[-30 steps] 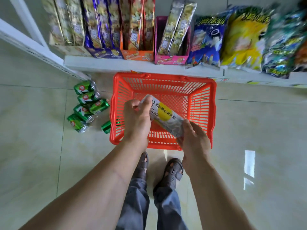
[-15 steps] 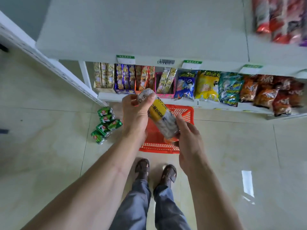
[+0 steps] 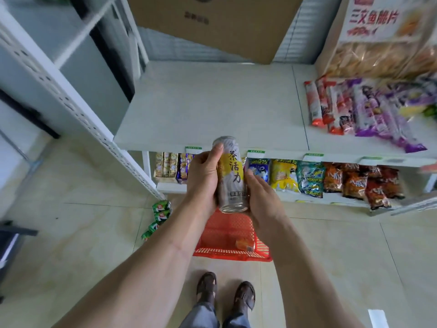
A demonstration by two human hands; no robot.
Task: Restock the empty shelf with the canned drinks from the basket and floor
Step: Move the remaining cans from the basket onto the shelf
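The left hand (image 3: 203, 176) has its fingers wrapped round the tall can (image 3: 230, 176), thumb stretched up along the side almost to the top rim. The right hand (image 3: 262, 197) cups the lower part of the same can from the other side, its fingers curled against the metal and the palm close under the base edge. Between the two of them the can stands nearly upright, its grey and yellow label facing outward, held in the air just before the front edge of the bare shelf (image 3: 212, 107). Right under the hands, on the floor, sits the red basket (image 3: 227, 233) with one orange can (image 3: 244, 245) lying near its near right corner. To the left of the basket, green cans (image 3: 160, 213) lie in a loose cluster on the tiles, close to the foot of the white upright. Along the shelf's right end lie snack packets (image 3: 354, 110), and a cardboard box (image 3: 212, 22) stands at its back edge.
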